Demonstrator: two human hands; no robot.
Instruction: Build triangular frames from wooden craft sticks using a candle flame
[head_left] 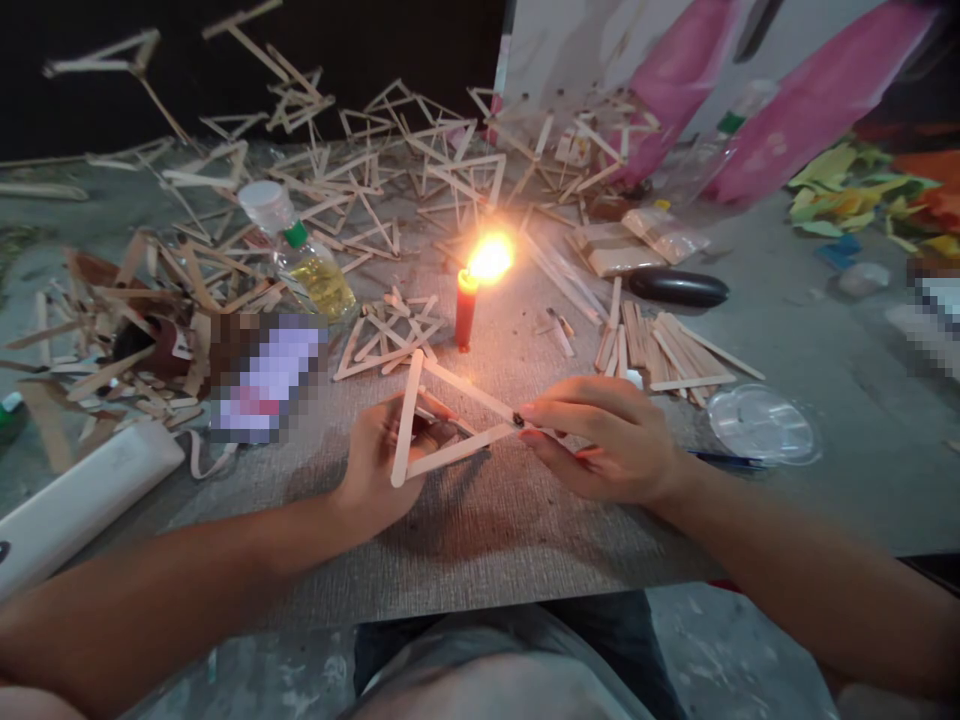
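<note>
Between my hands is a triangle of popsicle sticks [408,420], its narrow corner pointing right. My left hand [379,450] is closed behind the triangle's left side, with part of its fingers hidden by the sticks. At the right corner, the fingertips of my right hand [600,435] pinch around a small dark spot where two sticks meet. Just beyond the triangle, a red candle [466,315] stands upright on the table with a bright flame. Left of the candle lies a small stack of joined popsicle-stick triangles [390,335].
Many joined stick triangles [367,180] fill the back. A bottle of yellow liquid [319,280], a blurred-out phone [268,380] and a white power bank [97,505] lie left. Loose sticks [675,350], a black case [679,286] and a clear lid [763,424] lie right.
</note>
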